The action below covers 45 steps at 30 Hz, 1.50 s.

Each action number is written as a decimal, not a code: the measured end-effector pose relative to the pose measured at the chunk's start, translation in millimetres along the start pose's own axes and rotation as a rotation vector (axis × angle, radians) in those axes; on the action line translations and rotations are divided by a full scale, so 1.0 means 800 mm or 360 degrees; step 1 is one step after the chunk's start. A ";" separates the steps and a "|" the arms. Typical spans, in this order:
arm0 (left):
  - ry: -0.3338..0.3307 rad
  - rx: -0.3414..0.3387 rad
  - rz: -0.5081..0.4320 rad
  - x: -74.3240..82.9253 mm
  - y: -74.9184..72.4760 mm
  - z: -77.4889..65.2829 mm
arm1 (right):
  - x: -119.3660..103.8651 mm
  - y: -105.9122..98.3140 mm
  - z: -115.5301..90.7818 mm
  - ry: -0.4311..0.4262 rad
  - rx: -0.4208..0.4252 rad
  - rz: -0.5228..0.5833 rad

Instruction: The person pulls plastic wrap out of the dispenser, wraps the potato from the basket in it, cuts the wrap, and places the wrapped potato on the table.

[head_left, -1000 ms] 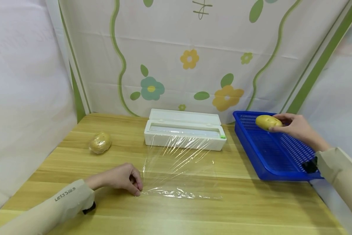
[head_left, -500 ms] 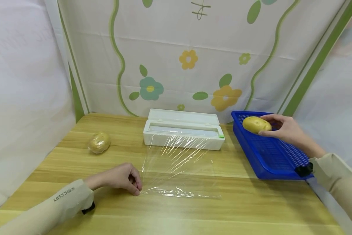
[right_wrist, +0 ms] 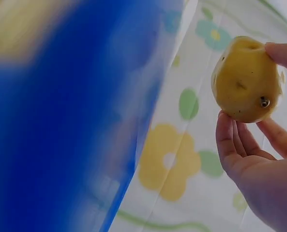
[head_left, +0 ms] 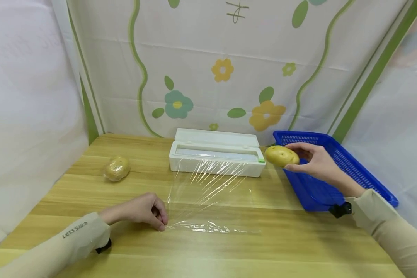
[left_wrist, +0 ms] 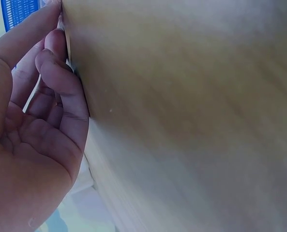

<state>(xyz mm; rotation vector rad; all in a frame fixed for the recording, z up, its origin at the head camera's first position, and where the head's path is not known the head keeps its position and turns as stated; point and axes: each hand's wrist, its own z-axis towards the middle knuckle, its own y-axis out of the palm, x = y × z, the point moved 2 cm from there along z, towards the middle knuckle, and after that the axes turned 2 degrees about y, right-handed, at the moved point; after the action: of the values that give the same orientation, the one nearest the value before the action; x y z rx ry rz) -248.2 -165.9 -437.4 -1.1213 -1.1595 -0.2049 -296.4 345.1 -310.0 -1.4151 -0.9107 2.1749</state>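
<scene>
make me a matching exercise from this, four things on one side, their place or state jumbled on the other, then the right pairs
Things:
1. bare potato
2. wrapped potato
3. clear film
4. white box

Place or state:
A. lid raised
B. pinched at a corner by the left hand
C. resting at the left of the table
D. held up by the right hand

Right pairs: 1-D, 2-C, 3-B, 4-A

Dark lettering point(head_left: 75, 229) beginning "Lets" is running along a person's left sleeve point(head_left: 60, 249), its ending blurred, while faint letters point(head_left: 24, 50) are showing illegibly on a white side cloth point(head_left: 27, 116).
</scene>
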 end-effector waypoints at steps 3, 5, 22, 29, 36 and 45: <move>0.0013 -0.0003 -0.0002 -0.001 -0.001 0.000 | -0.014 0.028 -0.001 -0.0078 -0.0040 0.0078; 0.0016 -0.0006 -0.0001 0.000 -0.001 0.000 | -0.022 0.050 -0.002 -0.0130 -0.0075 0.0135; 0.0022 -0.0020 -0.0005 -0.001 -0.004 0.002 | -0.087 0.216 0.008 -0.0330 -0.0471 0.0403; -0.0002 -0.0031 0.0008 -0.002 -0.004 0.003 | -0.088 0.241 0.009 -0.0323 -0.0497 0.0339; -0.0003 -0.0038 0.0019 -0.001 -0.003 0.004 | -0.083 0.251 0.009 -0.0300 -0.0521 0.0349; 0.0013 -0.0035 0.0018 -0.005 -0.004 0.004 | -0.076 0.256 0.010 -0.0317 -0.0545 0.0317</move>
<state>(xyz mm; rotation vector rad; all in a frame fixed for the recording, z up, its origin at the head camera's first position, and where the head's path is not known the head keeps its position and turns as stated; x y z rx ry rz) -254.0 -166.1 -438.8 -1.1449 -1.1462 -0.2135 -273.2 157.8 -411.4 -1.5153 -1.3173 2.4280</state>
